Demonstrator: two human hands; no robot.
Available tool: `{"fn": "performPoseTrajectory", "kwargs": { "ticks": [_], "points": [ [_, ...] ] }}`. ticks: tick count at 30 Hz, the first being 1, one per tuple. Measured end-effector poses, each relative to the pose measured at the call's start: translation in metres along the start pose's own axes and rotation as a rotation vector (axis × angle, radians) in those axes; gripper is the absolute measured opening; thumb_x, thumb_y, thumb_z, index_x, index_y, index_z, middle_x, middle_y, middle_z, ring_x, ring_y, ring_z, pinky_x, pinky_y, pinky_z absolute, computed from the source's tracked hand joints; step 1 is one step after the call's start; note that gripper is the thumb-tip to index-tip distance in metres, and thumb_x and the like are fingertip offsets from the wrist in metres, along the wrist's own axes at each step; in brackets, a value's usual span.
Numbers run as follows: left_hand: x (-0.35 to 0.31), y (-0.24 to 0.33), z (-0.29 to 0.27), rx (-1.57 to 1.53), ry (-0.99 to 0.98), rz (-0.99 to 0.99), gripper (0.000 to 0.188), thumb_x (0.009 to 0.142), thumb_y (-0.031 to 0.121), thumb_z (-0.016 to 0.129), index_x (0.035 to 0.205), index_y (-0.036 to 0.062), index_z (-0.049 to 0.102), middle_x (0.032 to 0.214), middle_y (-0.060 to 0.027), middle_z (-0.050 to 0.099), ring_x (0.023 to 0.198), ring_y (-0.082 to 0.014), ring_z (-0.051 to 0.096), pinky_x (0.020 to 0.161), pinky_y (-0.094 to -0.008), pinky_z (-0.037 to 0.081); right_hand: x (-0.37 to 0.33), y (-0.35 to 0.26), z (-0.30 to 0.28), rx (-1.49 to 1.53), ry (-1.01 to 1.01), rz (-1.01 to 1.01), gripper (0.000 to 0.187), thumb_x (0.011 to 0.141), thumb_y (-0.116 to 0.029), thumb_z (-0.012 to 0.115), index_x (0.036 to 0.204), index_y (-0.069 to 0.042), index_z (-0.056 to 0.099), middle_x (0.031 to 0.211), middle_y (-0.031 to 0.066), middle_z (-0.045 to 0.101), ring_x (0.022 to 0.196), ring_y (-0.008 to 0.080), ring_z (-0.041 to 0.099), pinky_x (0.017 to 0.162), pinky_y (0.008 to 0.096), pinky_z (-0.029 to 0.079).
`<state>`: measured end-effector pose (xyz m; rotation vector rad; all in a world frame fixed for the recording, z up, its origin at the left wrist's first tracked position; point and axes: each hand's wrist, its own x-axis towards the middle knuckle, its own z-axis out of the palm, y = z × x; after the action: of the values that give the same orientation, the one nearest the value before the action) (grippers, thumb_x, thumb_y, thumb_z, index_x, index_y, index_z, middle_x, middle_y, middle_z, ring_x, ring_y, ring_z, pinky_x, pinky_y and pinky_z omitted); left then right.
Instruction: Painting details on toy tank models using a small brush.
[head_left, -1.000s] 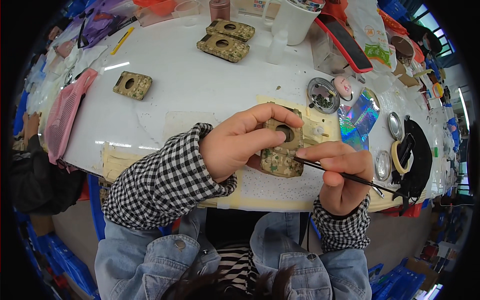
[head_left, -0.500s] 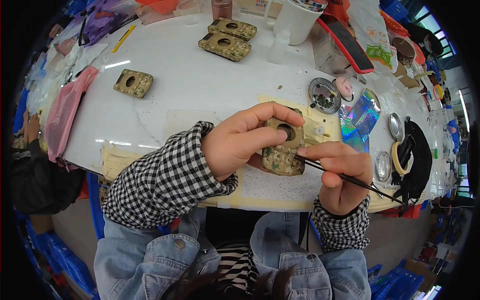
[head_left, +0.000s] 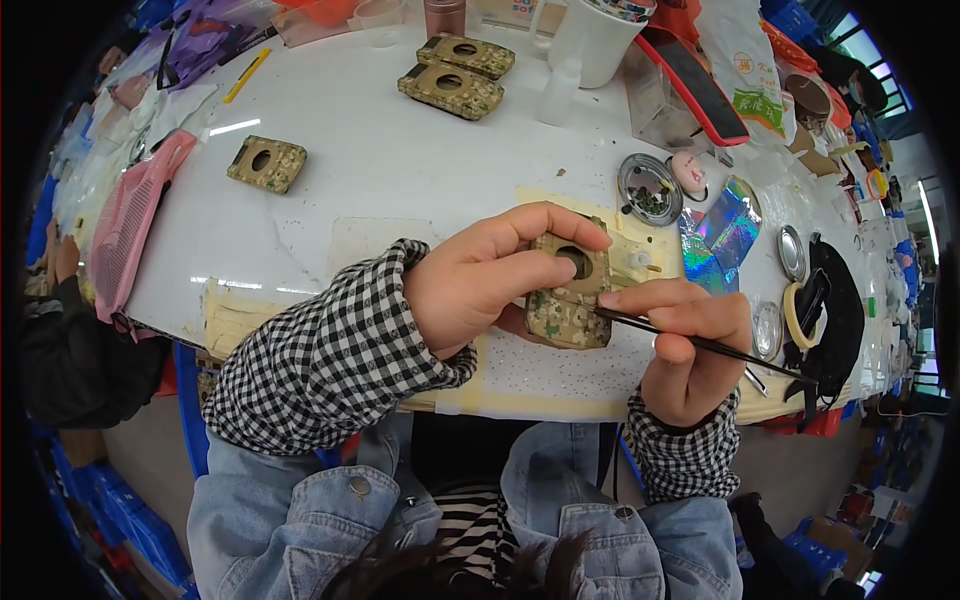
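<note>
My left hand (head_left: 480,275) grips a camouflage-painted model tank hull (head_left: 570,322) with a round hole in its top, thumb lying by the hole and fingers over the far end. From the right, my right hand (head_left: 697,345) pinches slim black tweezers (head_left: 740,354), their tips at the hull's right side. Whether the tips hold a small part is too small to tell. Beneath the hull lies a cream-coloured mat (head_left: 510,385) sprinkled with tiny specks. To its right stands a round metal dish (head_left: 648,210) with dark green bits in it.
Similar hulls rest farther off: one at left (head_left: 268,166), plus a near one (head_left: 452,93) and a far one (head_left: 480,56) side by side. A white mug (head_left: 592,45), a red-edged phone (head_left: 690,85), a pink mesh basket (head_left: 135,225) and a tape roll (head_left: 803,312) surround the work spot.
My right hand and the tweezers have shifted slightly to the right, the fingers a little changed. My left hand and the hull stay nearly in place. A dark shape now shows at lower right.
</note>
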<state>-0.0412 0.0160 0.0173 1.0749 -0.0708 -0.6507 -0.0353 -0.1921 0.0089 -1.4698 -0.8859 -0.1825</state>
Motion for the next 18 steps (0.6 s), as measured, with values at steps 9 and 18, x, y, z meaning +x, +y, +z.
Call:
{"fn": "performPoseTrajectory", "kwargs": {
  "ticks": [9, 18],
  "points": [
    [0.0010, -0.0016, -0.0006, 0.001, -0.002, 0.011, 0.035, 0.095, 0.012, 0.044, 0.129, 0.0036, 0.043, 0.115, -0.0076, 0.056, 0.103, -0.0128, 0.058, 0.086, -0.0288, 0.049, 0.0008, 0.0010, -0.0007, -0.027, -0.009, -0.010, 0.019, 0.087, -0.013, 0.065, 0.095, -0.002, 0.052, 0.092, 0.0215, 0.067, 0.081, 0.0243, 0.066, 0.070, 0.0300, 0.051],
    [0.0013, -0.0016, -0.0008, 0.000, -0.002, 0.002, 0.035, 0.095, 0.012, 0.044, 0.129, 0.0033, 0.043, 0.116, -0.0080, 0.056, 0.106, -0.0137, 0.057, 0.089, -0.0296, 0.049, 0.0012, 0.0011, 0.0010, -0.054, 0.000, -0.016, 0.021, 0.085, -0.014, 0.068, 0.094, -0.002, 0.052, 0.090, 0.0201, 0.067, 0.079, 0.0241, 0.067, 0.069, 0.0302, 0.051]
  ]
}}
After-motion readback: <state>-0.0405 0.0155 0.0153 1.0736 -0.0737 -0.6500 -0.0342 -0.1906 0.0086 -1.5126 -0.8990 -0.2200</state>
